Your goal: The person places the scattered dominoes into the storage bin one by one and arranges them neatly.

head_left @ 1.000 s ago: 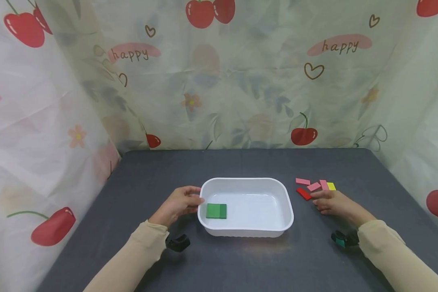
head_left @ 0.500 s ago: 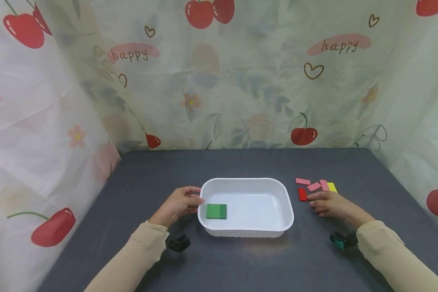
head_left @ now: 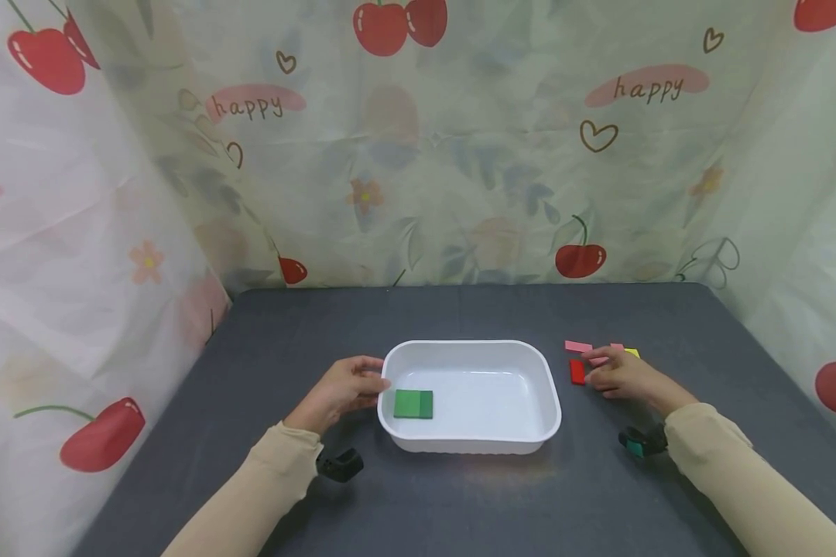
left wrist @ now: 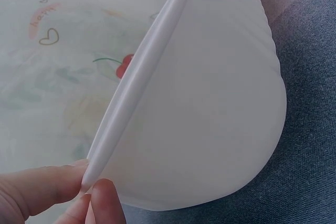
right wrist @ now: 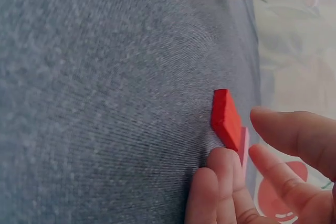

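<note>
My left hand (head_left: 337,393) pinches the left rim of a white plastic basin (head_left: 488,445), thumb on one side and fingers on the other; the left wrist view shows the rim (left wrist: 142,80) between them. Inside the basin, at its left end, a lighter green block (head_left: 407,404) lies against a darker green block (head_left: 426,404). My right hand (head_left: 634,381) hovers over small flat blocks right of the basin. Its thumb and fingers are spread around a red block (head_left: 577,371), not gripping it. In the right wrist view the red block (right wrist: 227,119) lies beside the fingertips.
Behind the red block lies a pink block (head_left: 577,346). More pink pieces and a yellow block (head_left: 632,352) are partly hidden by my right hand. The dark cloth-covered table (head_left: 460,503) meets a printed curtain (head_left: 460,155) at its back edge.
The red block has turned from slanted to nearly straight. My right hand has shifted slightly left and away from me, covering some pink pieces. The left hand and basin have stayed put.
</note>
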Demonstrator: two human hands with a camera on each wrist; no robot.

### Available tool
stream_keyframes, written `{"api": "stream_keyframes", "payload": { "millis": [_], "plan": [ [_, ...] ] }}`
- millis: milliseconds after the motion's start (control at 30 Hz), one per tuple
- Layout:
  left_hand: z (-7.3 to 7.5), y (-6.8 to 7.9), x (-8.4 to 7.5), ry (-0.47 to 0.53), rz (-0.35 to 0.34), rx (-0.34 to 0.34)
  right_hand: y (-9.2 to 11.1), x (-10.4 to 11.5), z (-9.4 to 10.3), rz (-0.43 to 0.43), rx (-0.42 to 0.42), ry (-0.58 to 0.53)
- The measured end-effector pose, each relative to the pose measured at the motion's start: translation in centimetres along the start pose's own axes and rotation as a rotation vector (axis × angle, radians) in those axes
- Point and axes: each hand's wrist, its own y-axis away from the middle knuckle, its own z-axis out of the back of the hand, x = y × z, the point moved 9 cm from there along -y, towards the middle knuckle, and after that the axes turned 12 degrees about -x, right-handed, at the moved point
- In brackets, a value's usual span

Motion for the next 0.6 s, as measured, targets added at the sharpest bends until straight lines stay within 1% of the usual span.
{"api": "stream_keyframes", "payload": {
  "millis": [300,600],
  "plan": [
    [0.05,0.13,-0.09,0.001,-0.006,0.006,-0.68,0.07,-0.18,0.006,-0.002,0.056],
    [0.01,0.11,-0.06,0.000,-0.011,0.010,-0.62,0.75,-0.25,-0.008,-0.035,0.112]
  ]
}}
